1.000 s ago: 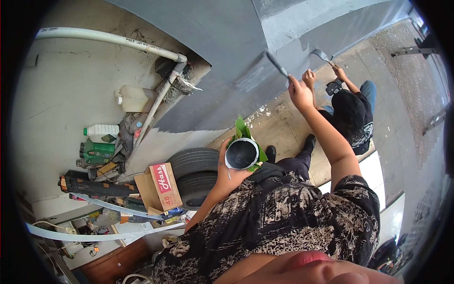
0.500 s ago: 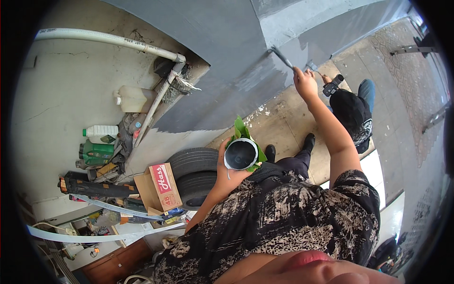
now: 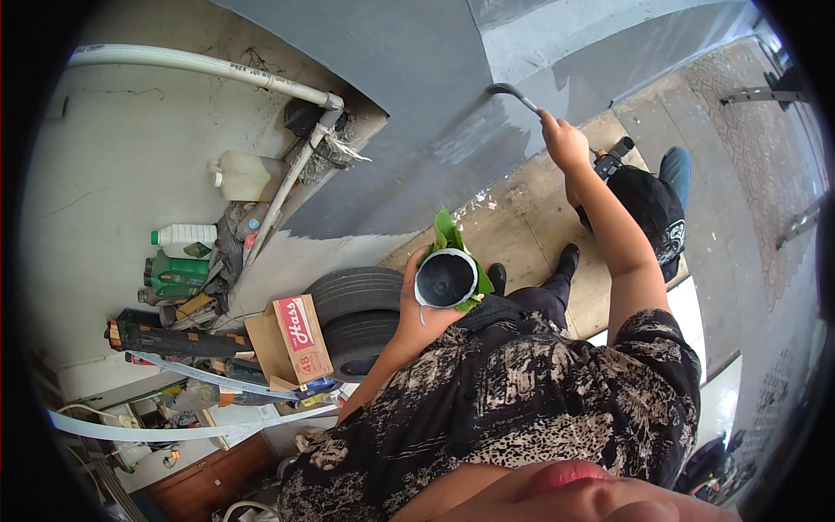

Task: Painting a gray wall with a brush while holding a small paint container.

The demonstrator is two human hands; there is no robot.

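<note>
My left hand (image 3: 416,303) is closed around a small round paint container (image 3: 445,279) with a pale rim and dark grey inside. Green leaves (image 3: 447,230) are tucked between the hand and the container's outer side. Reaching far out, my right hand (image 3: 564,142) grips a paintbrush (image 3: 523,97) by its handle. The brush's dark bristles press and bend against the grey-painted wall (image 3: 435,96), near the edge where a lighter grey face begins. Wet-looking darker grey covers part of the wall, with paler streaks below the brush.
Beyond my right arm crouches a person in a black cap (image 3: 644,204). Stacked tyres (image 3: 357,300) and an open cardboard box (image 3: 296,335) stand left of my body. Plastic jugs (image 3: 252,176), bottles and a white pipe (image 3: 209,72) line the left wall. White flakes lie on the tiled floor (image 3: 513,217).
The brush has swung slightly, and its bristles now bend against the wall. My right hand has shifted a little. The container in my left hand has hardly moved.
</note>
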